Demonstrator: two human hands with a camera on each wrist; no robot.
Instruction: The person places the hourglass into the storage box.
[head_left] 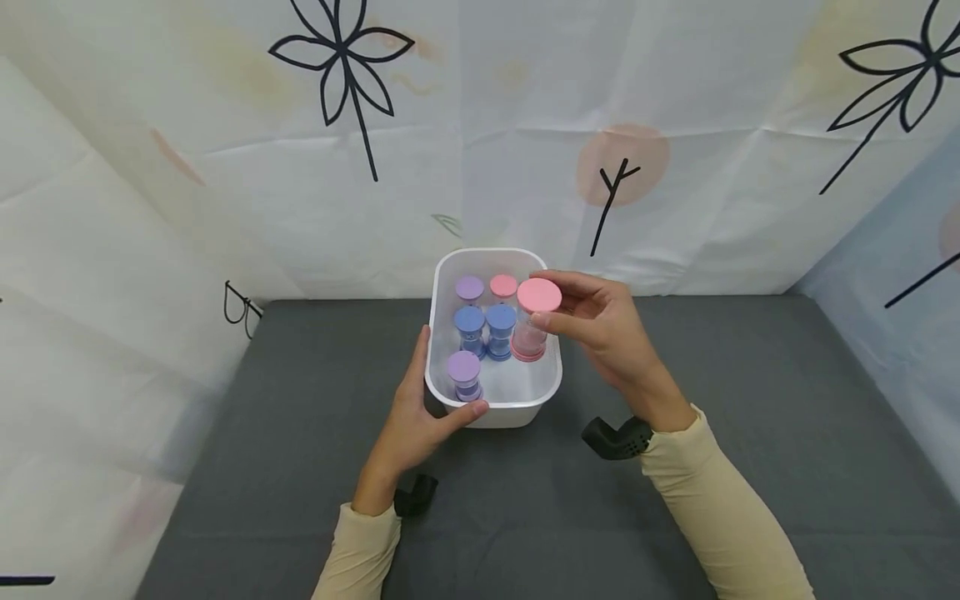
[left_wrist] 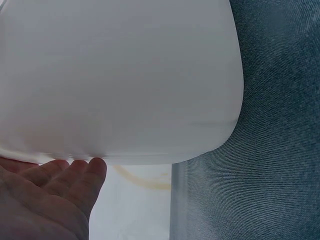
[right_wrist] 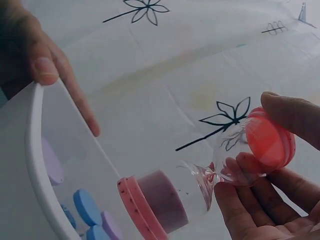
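Note:
A large sand timer with pink caps (head_left: 539, 295) stands upright at the right side of a white plastic bin (head_left: 517, 416). My right hand (head_left: 603, 321) holds it near its upper cap, thumb in front and fingers behind. The right wrist view shows its clear glass bulbs, with purplish sand in the bulb farther from the hand. At the bin's near left corner is my left hand (head_left: 412, 425); its straight fingers (left_wrist: 92, 180) touch the outer wall and its thumb rests on the front rim. Whether the timer touches the bin floor is unclear.
Smaller sand timers stand inside the bin: purple ones (head_left: 464, 368) at the front and back left, blue ones (head_left: 501, 321) mid-bin and a pink one (head_left: 503, 287) behind. Dark grey cloth (head_left: 720, 375) covers the table. A patterned curtain (head_left: 510, 167) hangs behind.

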